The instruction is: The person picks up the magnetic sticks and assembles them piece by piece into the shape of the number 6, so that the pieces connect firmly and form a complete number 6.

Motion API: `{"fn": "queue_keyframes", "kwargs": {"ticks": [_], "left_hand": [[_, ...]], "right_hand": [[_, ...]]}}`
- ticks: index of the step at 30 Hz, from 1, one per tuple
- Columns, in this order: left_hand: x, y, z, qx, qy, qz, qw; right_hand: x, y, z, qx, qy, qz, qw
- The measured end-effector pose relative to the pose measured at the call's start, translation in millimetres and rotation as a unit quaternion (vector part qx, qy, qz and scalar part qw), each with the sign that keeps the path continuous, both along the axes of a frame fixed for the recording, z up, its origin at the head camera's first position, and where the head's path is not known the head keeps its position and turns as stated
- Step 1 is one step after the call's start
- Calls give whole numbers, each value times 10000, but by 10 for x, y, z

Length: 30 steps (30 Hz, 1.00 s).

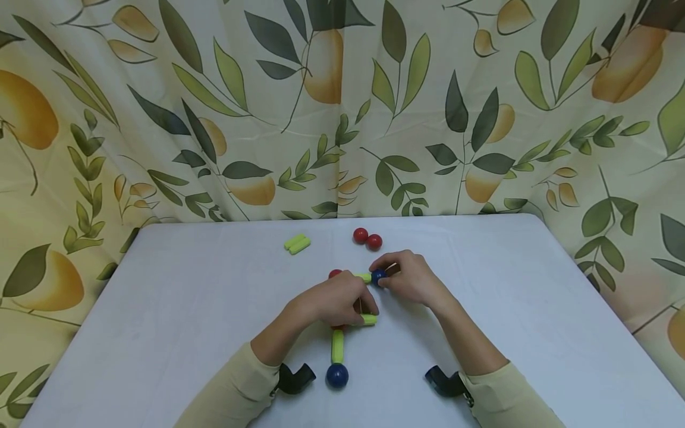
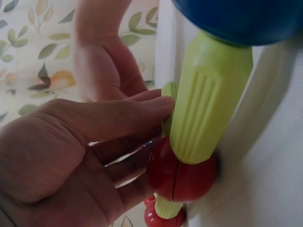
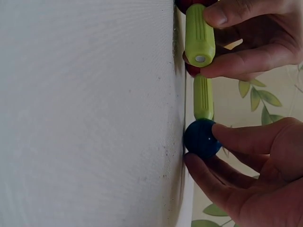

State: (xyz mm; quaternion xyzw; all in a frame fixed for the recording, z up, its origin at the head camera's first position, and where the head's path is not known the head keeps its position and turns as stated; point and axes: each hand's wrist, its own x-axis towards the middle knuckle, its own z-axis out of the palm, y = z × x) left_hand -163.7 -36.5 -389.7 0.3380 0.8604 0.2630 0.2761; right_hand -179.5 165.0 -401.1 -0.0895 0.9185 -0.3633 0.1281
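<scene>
Blue ball is pinched by right hand, green rod by left hand; joining seems underway, steady alignment likely needed next.

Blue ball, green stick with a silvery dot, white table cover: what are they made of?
The blue ball looks like smooth, shiny plastic, maybe painted metal: it has a bright glint. The green stick looks like satin moulded plastic, with grooves; the silvery dot in its end could be metal, perhaps a magnet. The white table cover seems matt cloth, with a fine woven-looking grain.
</scene>
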Motion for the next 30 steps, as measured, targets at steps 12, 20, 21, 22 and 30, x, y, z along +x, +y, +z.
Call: {"fn": "queue_keyframes", "kwargs": {"ticks": [12, 20, 21, 22, 30], "left_hand": [[9, 34, -31, -84, 392, -198, 9990], [13, 46, -38, -77, 379, -109, 9992], [12, 46, -39, -68, 369, -102, 9992], [11, 46, -41, -58, 360, -98, 9993], [6, 36, -49, -46, 316, -83, 9995]], "right_hand": [[-27, 15, -19, 8, 115, 175, 9998], [-33, 29, -8, -22, 105, 173, 9998], [-34, 29, -7, -28, 97, 173, 9998], [-34, 29, -6, -34, 87, 172, 9998], [-37, 26, -21, -28, 52, 170, 9998]]}}
